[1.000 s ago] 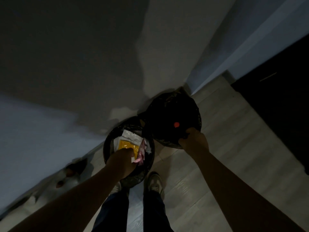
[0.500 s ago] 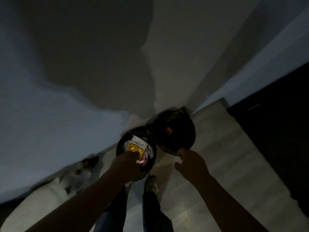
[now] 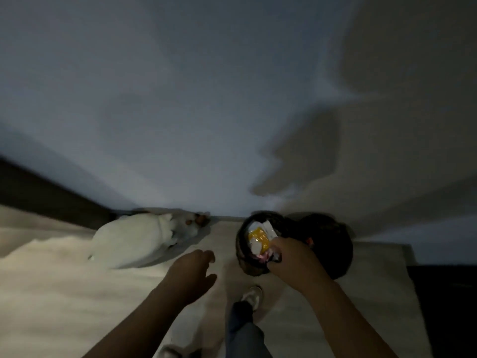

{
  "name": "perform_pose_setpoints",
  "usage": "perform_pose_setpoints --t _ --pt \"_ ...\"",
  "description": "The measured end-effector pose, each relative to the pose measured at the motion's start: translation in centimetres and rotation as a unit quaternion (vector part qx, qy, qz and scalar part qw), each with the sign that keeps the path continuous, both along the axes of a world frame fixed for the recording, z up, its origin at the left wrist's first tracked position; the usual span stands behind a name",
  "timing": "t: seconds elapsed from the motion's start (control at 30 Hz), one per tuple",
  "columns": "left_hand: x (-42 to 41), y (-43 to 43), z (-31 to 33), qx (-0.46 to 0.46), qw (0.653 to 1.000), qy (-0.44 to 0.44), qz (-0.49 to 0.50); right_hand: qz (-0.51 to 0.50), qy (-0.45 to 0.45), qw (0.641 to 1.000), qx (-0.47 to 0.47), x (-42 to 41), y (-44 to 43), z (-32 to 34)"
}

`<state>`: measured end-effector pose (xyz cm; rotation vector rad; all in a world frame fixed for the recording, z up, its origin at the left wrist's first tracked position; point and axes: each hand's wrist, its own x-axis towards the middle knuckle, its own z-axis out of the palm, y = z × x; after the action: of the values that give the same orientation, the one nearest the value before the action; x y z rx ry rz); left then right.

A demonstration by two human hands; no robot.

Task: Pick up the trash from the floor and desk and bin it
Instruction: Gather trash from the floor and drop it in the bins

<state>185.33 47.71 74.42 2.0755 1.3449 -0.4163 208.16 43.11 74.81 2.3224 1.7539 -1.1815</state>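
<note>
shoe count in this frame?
2. One shoe stands on the floor just below the bin, between the two arms. The second shoe is cut off by the bottom edge, beside the left forearm. The frame is dim and blurred, so nothing more can be made out.

Frame is dim and motion-blurred throughout. The near rim of the bin [image 3: 240,244] and part of the trash [image 3: 258,236] inside are covered by the right hand [image 3: 294,262]; whether anything is pinched cannot be told. The black lid [image 3: 333,244] is partly hidden behind the same hand. The white animal [image 3: 129,241] is smeared, head detail unreadable. One shoe [image 3: 167,353] and both forearms are cut off by the bottom edge.
</note>
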Motion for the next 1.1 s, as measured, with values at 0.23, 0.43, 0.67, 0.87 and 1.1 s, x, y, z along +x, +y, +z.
perform_pose_setpoints --t 0.23,0.43,0.67,0.87,1.1 --pt "-18.3 -3.7 4.5 0.049 0.976 -0.027 0.211 0.196 0.023 0.98 0.006 -18.5 4.2 5.5" --pt "-33.8 -10.7 7.8 0.062 0.939 -0.023 0.337 0.271 0.066 0.959 0.042 -35.5 2.9 9.3" --pt "-48.0 -18.2 12.1 0.105 0.868 -0.016 0.485 0.439 0.103 0.887 0.1 -54.4 0.7 14.2" --pt "-56.2 -22.8 13.5 0.131 0.785 -0.036 0.605 0.551 0.097 0.822 0.106 -67.2 -0.4 16.0" --pt "-65.3 -23.5 14.5 0.174 0.705 -0.009 0.688 0.644 0.111 0.746 0.125 -80.5 1.0 16.5"
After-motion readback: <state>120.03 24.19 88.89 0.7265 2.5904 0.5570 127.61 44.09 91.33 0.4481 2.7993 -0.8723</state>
